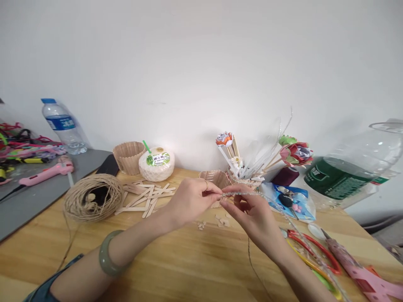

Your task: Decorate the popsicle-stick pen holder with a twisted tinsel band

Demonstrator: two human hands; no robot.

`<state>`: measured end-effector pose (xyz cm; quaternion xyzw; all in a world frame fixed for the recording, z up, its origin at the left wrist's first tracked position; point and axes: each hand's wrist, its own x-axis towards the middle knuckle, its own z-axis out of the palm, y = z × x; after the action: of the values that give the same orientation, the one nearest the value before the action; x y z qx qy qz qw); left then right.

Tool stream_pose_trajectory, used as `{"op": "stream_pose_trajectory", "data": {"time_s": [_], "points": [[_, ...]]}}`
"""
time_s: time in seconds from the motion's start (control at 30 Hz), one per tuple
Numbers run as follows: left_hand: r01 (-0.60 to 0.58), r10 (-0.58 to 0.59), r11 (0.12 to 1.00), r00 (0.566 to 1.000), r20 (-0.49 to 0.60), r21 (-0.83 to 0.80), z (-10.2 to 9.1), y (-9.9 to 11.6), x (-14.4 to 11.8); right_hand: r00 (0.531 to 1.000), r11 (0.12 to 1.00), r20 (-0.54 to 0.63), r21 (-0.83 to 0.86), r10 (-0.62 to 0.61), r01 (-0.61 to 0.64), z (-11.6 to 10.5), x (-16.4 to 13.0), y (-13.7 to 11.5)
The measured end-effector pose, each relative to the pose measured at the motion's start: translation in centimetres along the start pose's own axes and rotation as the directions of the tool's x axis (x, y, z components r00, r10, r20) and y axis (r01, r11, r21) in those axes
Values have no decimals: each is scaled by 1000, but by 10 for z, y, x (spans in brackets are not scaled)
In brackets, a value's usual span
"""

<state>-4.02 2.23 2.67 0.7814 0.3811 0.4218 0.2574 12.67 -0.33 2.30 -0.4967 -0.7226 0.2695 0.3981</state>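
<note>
Both my hands meet above the middle of the table, fingertips almost touching. My left hand [192, 199] is closed in a pinch on one end of a thin, glittery silver-green cord [242, 193]. Thumb and forefinger of my right hand [253, 216] pinch the same cord close by. From there it runs over the back of my right hand and down to the lower right. A thin dark string [251, 260] hangs below my right hand. Partly hidden behind my fingers is a small container of wooden sticks [212, 176]. Small wood pieces [223, 220] lie under my hands.
Left: twine coil [94, 197], loose craft sticks [147, 197], stick-walled cup [128, 157], wrapped coconut [156, 163], pink glue gun [47, 173] and water bottle [64, 126]. Right: paper flowers [296, 153], large green-labelled bottle [340, 178], blue packet [291, 201], red-handled scissors [327, 253], another glue gun [355, 268].
</note>
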Motion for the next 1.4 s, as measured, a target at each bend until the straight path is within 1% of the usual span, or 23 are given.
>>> {"op": "stream_pose_trajectory", "data": {"time_s": [0.07, 0.13, 0.23, 0.3, 0.47, 0.5, 0.57, 0.6, 0.63, 0.67, 0.7, 0.73, 0.8, 0.87, 0.9, 0.93, 0.97, 1.03, 1.1, 1.2, 1.23, 1.3, 1.4], "points": [[96, -94, 994, 995, 38, -46, 1, 2, 0, 997, 995, -39, -78, -72, 69, 2, 0, 2], [91, -90, 995, 996, 26, -39, 1, 2, -1, 992, 989, -66, -110, -107, 99, 3, 0, 1], [-80, 82, 995, 996, -29, 55, 1, 2, -3, 990, 983, -80, -152, -118, 105, 3, -1, -4], [-244, 253, 962, 965, -67, 123, 1, 2, -4, 991, 981, -67, -165, -119, 106, 2, -1, -7], [-517, 576, 787, 811, -101, 338, 5, -1, -4, 996, 995, -10, -55, -90, 89, -2, -1, -5], [-561, 648, 713, 757, -89, 420, 5, -2, -5, 999, 999, 1, -4, -44, 44, -3, -1, -4], [-638, 790, 512, 613, -23, 575, 5, -4, -7, 992, 983, 68, 148, 102, -112, -6, 1, -3], [-665, 840, 413, 542, 22, 623, 6, -6, -8, 976, 951, 130, 235, 176, -203, -7, 1, -2], [-685, 869, 342, 491, 60, 643, 6, -8, -9, 954, 909, 196, 309, 226, -279, -8, 2, -1], [-699, 876, 325, 477, 77, 637, 6, -9, -9, 938, 876, 245, 359, 245, -323, -9, 2, -1], [-706, 861, 367, 504, 66, 606, 6, -10, -9, 936, 865, 262, 381, 236, -325, -10, 2, -1], [-700, 825, 456, 564, 33, 549, 7, -10, -8, 947, 882, 244, 371, 208, -290, -10, 2, 0], [-605, 663, 713, 746, -61, 353, 5, -7, -5, 986, 951, 134, 279, 95, -130, -11, 2, 0], [-340, 343, 939, 937, -73, 42, 2, -3, -2, 998, 989, 12, 132, -68, 66, -11, 2, 3], [-150, 149, 981, 989, -21, -126, 0, -1, -1, 986, 985, -29, 51, -163, 165, -12, 1, 5], [54, -34, 960, 997, 74, -276, -2, 0, 1, 962, 963, -53, -29, -268, 267, -12, 1, 7], [240, -175, 889, 965, 195, -391, -4, 1, 2, 926, 924, -57, -105, -374, 367, -12, 1, 9], [508, -301, 693, 849, 434, -512, -6, 2, 3, 827, 808, -12, -224, -562, 545, -13, 2, 12], [658, -313, 519, 740, 596, -546, -6, 1, 3, 719, 673, 75, -299, -690, 677, -15, 1, 13], [759, -284, 365, 643, 712, -539, -5, 0, 2, 589, 489, 209, -383, -780, 784, -19, -2, 7], [774, -270, 350, 623, 734, -528, -5, 0, 2, 571, 446, 238, -421, -786, 790, -20, -4, 4], [786, -238, 345, 602, 762, -513, -5, 0, 1, 571, 401, 265, -491, -777, 773, -23, -8, 0], [779, -171, 341, 601, 781, -525, -7, 1, 0, 570, 375, 291, -516, -769, 770, -25, -11, -1]]}}
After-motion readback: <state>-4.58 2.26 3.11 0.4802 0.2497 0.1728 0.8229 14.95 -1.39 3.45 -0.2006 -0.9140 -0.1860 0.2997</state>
